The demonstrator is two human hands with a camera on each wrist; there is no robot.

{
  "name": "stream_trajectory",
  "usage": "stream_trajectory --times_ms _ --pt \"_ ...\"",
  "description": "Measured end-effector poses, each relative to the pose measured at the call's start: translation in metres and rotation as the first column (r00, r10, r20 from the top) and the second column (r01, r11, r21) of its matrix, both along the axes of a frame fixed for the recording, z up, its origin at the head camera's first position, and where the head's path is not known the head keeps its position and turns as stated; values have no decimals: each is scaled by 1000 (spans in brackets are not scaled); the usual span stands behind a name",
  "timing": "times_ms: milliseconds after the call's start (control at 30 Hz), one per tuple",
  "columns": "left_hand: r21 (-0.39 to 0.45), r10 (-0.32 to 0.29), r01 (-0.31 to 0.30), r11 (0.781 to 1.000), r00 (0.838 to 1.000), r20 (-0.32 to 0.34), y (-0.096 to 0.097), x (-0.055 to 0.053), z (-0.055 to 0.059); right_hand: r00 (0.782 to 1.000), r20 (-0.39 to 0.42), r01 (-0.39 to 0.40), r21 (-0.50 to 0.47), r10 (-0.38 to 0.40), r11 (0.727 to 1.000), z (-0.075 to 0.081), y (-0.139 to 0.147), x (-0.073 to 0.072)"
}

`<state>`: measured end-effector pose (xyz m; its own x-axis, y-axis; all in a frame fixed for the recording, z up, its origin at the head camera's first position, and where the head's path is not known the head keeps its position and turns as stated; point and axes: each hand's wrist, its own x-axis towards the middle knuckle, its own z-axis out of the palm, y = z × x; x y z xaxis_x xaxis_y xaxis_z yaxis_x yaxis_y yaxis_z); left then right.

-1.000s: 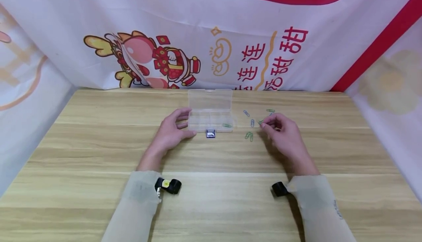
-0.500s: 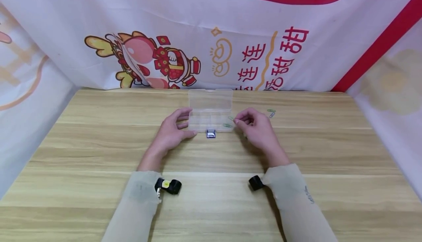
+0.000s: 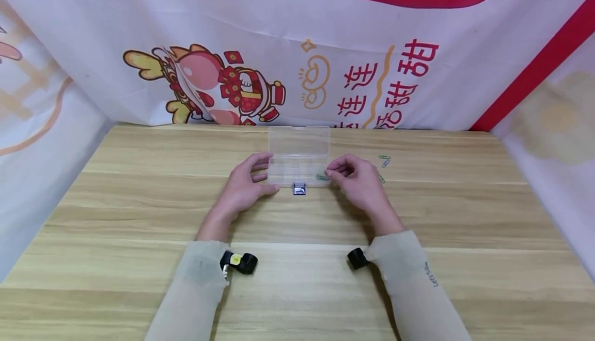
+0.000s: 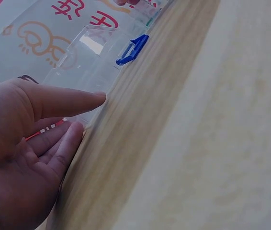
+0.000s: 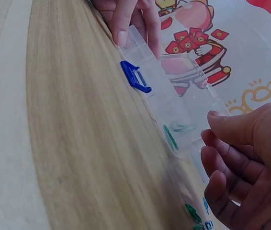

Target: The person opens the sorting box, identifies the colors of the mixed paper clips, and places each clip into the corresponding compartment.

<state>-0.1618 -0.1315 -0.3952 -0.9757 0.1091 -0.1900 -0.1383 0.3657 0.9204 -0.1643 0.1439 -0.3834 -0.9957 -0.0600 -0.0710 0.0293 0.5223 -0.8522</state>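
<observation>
Release of a green paper clip at a clear divided box (image 3: 284,171). Half a second earlier the right hand (image 3: 357,180) pinched this clip at the box's right edge. Now no clip shows between its fingers: in the right-wrist view they are loosely bent, thumb and forefinger close together. The hand hangs at the box's right end; whether it touches the wall cannot be told. The change suggests that the clip has joined the box's contents, one more item transferred from the tabletop (image 3: 297,289).

The left hand (image 3: 244,182) holds the box's left end, thumb at the near corner and the other fingers bent along the end wall, apparently steadying it.

The box rests on the tabletop with its lid (image 3: 299,141) raised at the rear and its blue latch (image 3: 299,189) hanging open at the front. In the right-hand part of the box lie what appear to be two green clips (image 5: 172,137), one along the near wall; no blue clip is discernible inside. Outside, beyond the right hand, lie a green clip (image 3: 385,157) and a blue clip (image 3: 386,164), near each other. Further loose clips (image 5: 193,212), green and blue, appear below the hand in the right-wrist view, largely hidden by it in the head view.
</observation>
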Motion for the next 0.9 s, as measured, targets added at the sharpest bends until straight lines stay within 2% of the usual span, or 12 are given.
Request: stream_trajectory --times_ms 133,267,533,667,767,900 --pt "0 4 -4 1000 1000 -3 0 0 -1 1000 2 4 -2 -4 1000 1 8 0" --pt "-7 2 -2 1000 1000 1 0 0 -2 1000 -4 30 27 -30 999 0 28 3" --pt "-8 -5 5 1000 1000 1 -1 0 -1 994 25 105 54 -106 993 -7 77 14" --pt "-7 -8 8 1000 1000 -3 -2 -1 -1 990 42 135 48 -137 990 -6 90 20" --pt "-6 -9 9 1000 1000 -3 -2 -1 -1 989 51 134 62 -137 989 -5 93 21" --pt "-6 -11 11 1000 1000 1 -2 -1 -1 997 26 66 121 -69 990 -7 91 23"
